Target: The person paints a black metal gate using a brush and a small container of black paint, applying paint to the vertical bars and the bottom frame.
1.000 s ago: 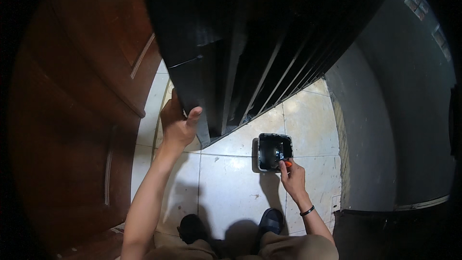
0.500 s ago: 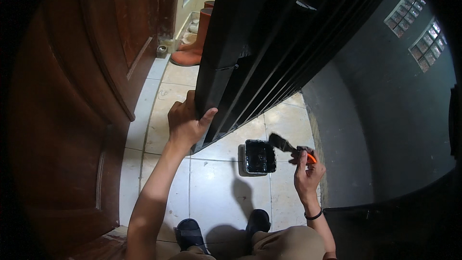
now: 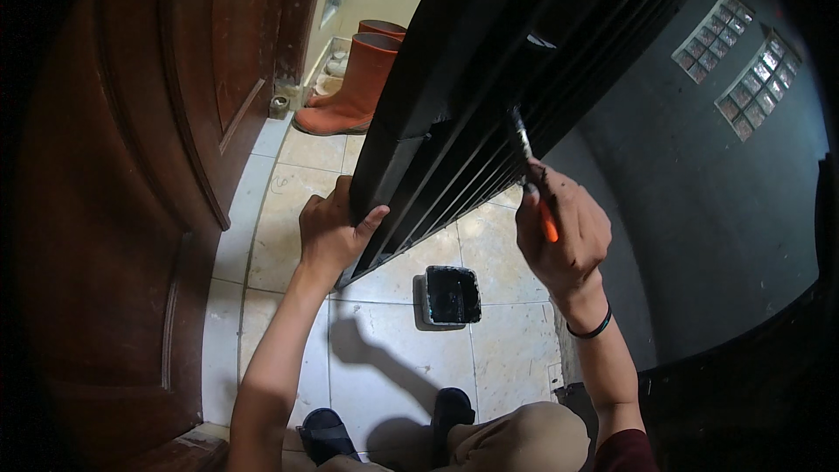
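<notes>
A dark brown wooden door point(image 3: 131, 166) fills the left side, w/ a pair of orange rubber boots point(image 3: 354, 79) stood on the tiled floor point(image 3: 288, 210) beyond its edge. The left hand point(image 3: 332, 232) is raised from a forearm coming up from the bottom edge; its fingers are wrapped round the lower edge of a black metal gate point(image 3: 489, 87), thumb laid on the near face, so the grip is closed on the gate's frame. The gate is seen slanting from lower left to upper right, w/ thin vertical bars running along it. Below, between the two arms, a small rectangular tray of black paint point(image 3: 452, 295) is set on the floor tiles, apart from both hands. The right hand point(image 3: 564, 232) is lifted higher, wrist bent back w/ a black band round it, fingers closed on a paintbrush point(image 3: 529, 170) w/ an orange handle; the brush's dark tip is pointed up & is laid against the gate's bars. Dark shoes point(image 3: 328, 433) & a knee are seen at the bottom. At right a dark grey wall point(image 3: 699, 210) w/ glass-block windows point(image 3: 743, 65) is seen behind the gate.
</notes>
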`<state>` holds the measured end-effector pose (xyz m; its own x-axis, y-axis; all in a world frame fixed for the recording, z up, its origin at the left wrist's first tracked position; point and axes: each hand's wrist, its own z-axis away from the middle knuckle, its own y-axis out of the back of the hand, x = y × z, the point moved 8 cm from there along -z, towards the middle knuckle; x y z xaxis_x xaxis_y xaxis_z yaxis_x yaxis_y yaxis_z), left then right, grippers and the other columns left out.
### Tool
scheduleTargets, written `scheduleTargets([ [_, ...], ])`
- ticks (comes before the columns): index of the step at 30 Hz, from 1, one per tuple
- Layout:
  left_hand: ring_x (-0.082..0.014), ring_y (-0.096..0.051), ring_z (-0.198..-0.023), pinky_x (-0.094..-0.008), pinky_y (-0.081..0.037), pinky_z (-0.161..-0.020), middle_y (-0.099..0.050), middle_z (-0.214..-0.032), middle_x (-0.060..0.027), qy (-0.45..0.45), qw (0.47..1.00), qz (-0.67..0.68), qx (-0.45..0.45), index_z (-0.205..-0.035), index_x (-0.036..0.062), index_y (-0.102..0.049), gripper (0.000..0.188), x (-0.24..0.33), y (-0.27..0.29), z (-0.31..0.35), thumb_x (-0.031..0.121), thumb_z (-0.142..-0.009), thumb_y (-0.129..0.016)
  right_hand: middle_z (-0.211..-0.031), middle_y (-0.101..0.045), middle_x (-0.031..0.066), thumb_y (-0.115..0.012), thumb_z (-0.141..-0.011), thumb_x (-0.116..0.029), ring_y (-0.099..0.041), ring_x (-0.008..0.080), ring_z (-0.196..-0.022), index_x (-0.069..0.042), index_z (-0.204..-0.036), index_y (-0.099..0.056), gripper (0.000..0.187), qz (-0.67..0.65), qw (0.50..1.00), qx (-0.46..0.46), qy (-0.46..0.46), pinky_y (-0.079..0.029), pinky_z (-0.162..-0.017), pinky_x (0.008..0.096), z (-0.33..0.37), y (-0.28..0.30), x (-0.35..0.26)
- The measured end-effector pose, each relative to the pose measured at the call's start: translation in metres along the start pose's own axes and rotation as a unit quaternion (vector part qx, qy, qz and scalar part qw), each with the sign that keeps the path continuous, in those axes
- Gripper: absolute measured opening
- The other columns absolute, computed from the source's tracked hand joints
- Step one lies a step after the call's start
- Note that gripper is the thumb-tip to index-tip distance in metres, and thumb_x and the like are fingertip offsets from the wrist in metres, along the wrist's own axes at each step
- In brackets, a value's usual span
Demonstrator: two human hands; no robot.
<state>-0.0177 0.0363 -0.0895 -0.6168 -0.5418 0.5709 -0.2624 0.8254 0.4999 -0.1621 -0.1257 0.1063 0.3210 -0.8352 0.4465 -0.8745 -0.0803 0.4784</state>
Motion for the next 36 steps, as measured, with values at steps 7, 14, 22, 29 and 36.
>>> scheduleTargets([
  [7,-0.0358,-0.067,-0.065,-0.0426,-0.050,-0.069,-0.071,-0.075,-0.0135,-0.003,1.000,0.004,0.009,-0.108,0.0054,-0.055,0.062,0.001,-0.004,0.000,0.065,-0.093,-0.057,-0.084,-0.067,0.0137,-0.074,-0.088,-0.008,-0.068,0.0244,-0.072,0.004,-0.104,-0.066,0.021,-0.036,0.991,-0.119,0.045,-0.058,-0.062,0.0319,0.047,-0.046,-0.021],
  [14,-0.0327,-0.068,-0.064,-0.0412,-0.049,-0.068,-0.069,-0.072,-0.0098,-0.003,0.999,0.039,0.027,-0.107,0.0066,-0.056,0.061,0.000,-0.002,-0.001,0.065,-0.093,-0.057,-0.078,-0.068,0.0147,-0.076,-0.090,-0.010,-0.069,0.0252,-0.065,-0.001,-0.095,-0.067,0.014,-0.064,0.996,-0.054,-0.044,-0.057,-0.054,0.0299,0.008,-0.040,0.029],
  [22,-0.0306,-0.068,-0.063,-0.0409,-0.048,-0.067,-0.068,-0.072,-0.0083,-0.002,0.999,0.018,0.027,-0.106,0.0062,-0.057,0.062,0.001,0.000,0.000,0.066,-0.092,-0.058,-0.077,-0.067,0.0134,-0.074,-0.085,-0.003,-0.069,0.0223,-0.066,0.006,-0.105,-0.067,0.023,0.052,0.987,-0.085,0.123,-0.059,-0.060,0.0286,0.009,-0.033,-0.007],
  [29,-0.0319,-0.066,-0.061,-0.0412,-0.047,-0.067,-0.068,-0.070,-0.0099,-0.009,0.999,0.020,0.045,-0.105,0.0053,-0.057,0.063,0.002,0.001,0.000,0.067,-0.092,-0.056,-0.077,-0.068,0.0136,-0.073,-0.089,-0.005,-0.069,0.0239,-0.063,0.001,-0.099,-0.067,0.013,-0.058,0.994,-0.078,-0.043,-0.058,-0.055,0.0272,-0.007,-0.030,0.019],
  [36,-0.0322,-0.066,-0.060,-0.0403,-0.047,-0.066,-0.067,-0.069,-0.0103,-0.017,0.998,0.034,0.051,-0.104,0.0061,-0.057,0.063,0.002,0.001,0.001,0.068,-0.092,-0.055,-0.080,-0.072,0.0142,-0.077,-0.087,-0.007,-0.072,0.0219,-0.067,0.002,-0.100,-0.070,0.018,0.068,0.997,0.019,0.044,-0.056,-0.053,0.0261,-0.046,0.009,0.021],
])
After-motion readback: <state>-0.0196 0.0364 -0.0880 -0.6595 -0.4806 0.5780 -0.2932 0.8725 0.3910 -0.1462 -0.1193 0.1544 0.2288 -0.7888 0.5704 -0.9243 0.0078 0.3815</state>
